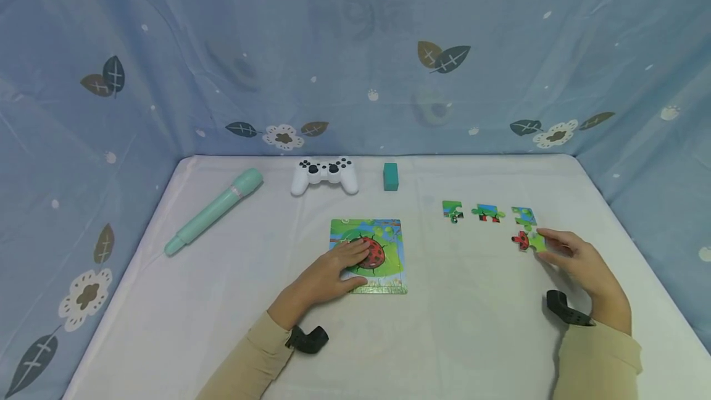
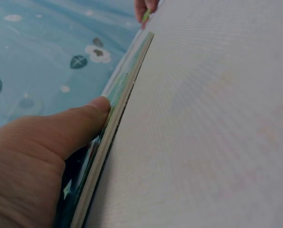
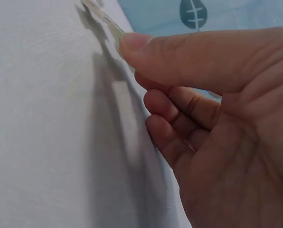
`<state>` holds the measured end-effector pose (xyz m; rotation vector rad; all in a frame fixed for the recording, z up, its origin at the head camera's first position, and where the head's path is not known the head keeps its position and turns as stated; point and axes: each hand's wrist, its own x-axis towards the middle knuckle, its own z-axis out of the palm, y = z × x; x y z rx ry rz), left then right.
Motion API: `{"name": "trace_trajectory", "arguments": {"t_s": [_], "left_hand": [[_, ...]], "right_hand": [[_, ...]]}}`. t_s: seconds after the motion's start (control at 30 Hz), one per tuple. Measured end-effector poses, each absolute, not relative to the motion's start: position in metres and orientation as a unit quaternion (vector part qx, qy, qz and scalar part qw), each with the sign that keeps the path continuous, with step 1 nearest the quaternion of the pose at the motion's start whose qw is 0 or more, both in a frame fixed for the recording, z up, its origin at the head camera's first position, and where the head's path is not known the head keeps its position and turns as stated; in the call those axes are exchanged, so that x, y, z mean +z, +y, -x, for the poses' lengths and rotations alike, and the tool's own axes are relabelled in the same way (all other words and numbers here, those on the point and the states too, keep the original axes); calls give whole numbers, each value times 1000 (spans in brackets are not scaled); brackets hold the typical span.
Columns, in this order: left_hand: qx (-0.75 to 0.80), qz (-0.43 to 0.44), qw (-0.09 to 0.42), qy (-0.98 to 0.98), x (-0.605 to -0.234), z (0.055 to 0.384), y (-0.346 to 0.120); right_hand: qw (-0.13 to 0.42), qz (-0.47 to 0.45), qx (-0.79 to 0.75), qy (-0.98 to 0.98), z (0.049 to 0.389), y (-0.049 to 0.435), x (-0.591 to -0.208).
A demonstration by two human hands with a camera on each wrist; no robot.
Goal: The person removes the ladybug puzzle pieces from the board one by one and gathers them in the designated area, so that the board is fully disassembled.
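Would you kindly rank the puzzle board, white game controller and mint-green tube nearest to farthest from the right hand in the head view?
1. Puzzle board: left of the right hand, partly under the left hand.
2. White game controller: farther left, beyond the puzzle board.
3. Mint-green tube: leftmost of the three.

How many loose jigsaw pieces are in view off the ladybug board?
4: left piece, middle piece and right piece in a row right of the board, plus a red-and-green piece pinched by the right hand. Any beneath the left hand would be hidden.
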<state>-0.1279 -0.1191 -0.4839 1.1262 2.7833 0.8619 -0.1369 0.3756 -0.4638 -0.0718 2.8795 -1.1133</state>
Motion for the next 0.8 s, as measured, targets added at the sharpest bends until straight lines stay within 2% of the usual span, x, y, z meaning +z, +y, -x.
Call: {"name": "trace_trajectory", "arguments": {"t_s": [0.27, 0.8], "left_hand": [[275, -360, 11, 891, -486, 129, -119], [275, -361, 9, 891, -486, 129, -119]], "right_hand": [[9, 64, -363, 929, 139, 374, -467], [40, 26, -359, 932, 140, 373, -469]]}}
